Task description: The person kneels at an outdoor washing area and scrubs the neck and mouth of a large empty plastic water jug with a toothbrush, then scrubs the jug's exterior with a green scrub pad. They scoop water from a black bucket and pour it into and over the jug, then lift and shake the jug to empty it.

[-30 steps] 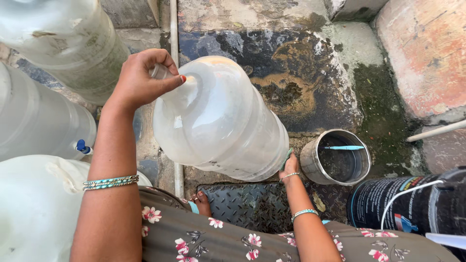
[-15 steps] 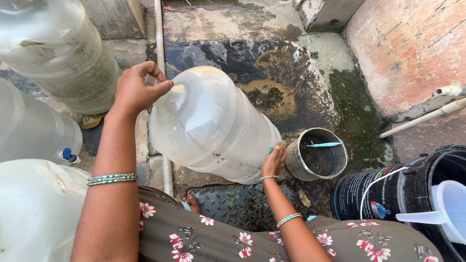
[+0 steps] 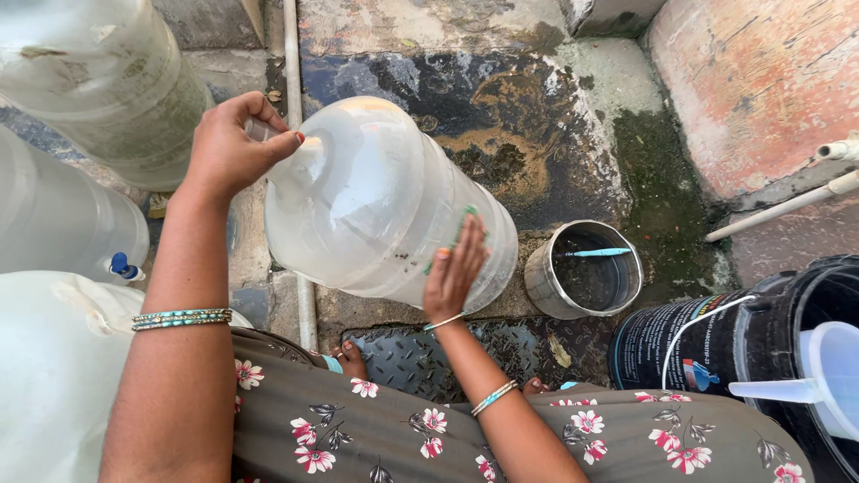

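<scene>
Wet mottled stone underlies both hands gripping translucent ribbed jug (image 3: 376, 201).

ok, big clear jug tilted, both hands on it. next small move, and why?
Probably rub the right hand on across the jug wall: a green pad sits under its fingers, while the left hand grips the neck, steadying the tilted jug.

Both forearms are bare, and the person wears a brown-grey garment printed with small pink-and-white flowers (image 3: 429, 429) that fills the bottom of the frame. The left hand's (image 3: 228, 148) wrist carries a stack of thin turquoise and gold bangles (image 3: 182, 318) at lower left. The right hand (image 3: 455, 268), near the centre of the frame, has one thin pale bangle (image 3: 442, 323) at the wrist and a turquoise beaded bracelet (image 3: 495, 397) further up the forearm; bare toes (image 3: 351, 360) show at the garment's upper edge.
</scene>
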### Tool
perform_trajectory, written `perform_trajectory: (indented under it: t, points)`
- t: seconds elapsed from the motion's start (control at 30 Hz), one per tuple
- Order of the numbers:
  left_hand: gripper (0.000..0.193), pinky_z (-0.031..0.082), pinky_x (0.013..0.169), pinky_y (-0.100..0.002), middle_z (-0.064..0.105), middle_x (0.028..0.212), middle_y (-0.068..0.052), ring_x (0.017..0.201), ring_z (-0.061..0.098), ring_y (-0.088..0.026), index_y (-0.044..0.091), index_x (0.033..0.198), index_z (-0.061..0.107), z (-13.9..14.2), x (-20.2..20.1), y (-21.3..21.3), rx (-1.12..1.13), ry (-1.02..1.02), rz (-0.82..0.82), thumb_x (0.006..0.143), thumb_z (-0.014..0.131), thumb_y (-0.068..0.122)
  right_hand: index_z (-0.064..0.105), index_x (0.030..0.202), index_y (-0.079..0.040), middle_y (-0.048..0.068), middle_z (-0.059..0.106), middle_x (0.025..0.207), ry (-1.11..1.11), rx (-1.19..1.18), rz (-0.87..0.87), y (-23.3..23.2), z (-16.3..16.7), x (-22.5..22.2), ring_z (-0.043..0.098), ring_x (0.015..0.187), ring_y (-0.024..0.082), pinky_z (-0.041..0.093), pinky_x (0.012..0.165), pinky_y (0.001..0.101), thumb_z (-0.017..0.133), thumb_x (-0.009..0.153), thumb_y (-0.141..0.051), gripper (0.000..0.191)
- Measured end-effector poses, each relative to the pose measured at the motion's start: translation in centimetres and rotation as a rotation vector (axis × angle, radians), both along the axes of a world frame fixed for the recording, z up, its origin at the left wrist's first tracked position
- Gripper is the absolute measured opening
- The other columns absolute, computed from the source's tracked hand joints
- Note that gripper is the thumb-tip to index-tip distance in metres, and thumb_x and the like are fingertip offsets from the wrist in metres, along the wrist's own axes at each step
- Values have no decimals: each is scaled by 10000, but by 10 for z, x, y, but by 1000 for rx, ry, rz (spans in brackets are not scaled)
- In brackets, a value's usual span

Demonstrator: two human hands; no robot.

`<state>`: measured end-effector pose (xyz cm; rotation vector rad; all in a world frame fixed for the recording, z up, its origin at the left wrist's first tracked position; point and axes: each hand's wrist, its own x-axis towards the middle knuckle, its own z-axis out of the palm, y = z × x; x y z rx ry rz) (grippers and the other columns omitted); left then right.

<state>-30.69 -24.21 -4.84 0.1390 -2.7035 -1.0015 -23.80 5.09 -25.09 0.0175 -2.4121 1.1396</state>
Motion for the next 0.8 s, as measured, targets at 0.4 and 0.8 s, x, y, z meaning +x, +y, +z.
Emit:
perform_trajectory:
  t: [0.4, 0.8]
  points:
    - [249, 496, 812, -343, 704, 879, -33, 848, 612, -136, 59, 878, 674, -30, -23, -40, 112, 69, -205, 854, 867, 214, 424, 1555, -188, 138, 324, 1639, -334, -369, -318, 98, -111, -57, 337, 1481, 331, 178, 1177, 587, 229, 1032, -499, 640]
    - [268, 517, 722, -311, 707, 870, -42, 801, 642, -119, 76, 874, 676, -20, -34, -35, 114, 20, -95, 857, 904, 215, 493, 1472, -239, 33, 486, 1520, -979, -1365, -345, 130, -132, -49, 438, 1384, 324, 364, 1079, 614, 372, 869, -746, 797]
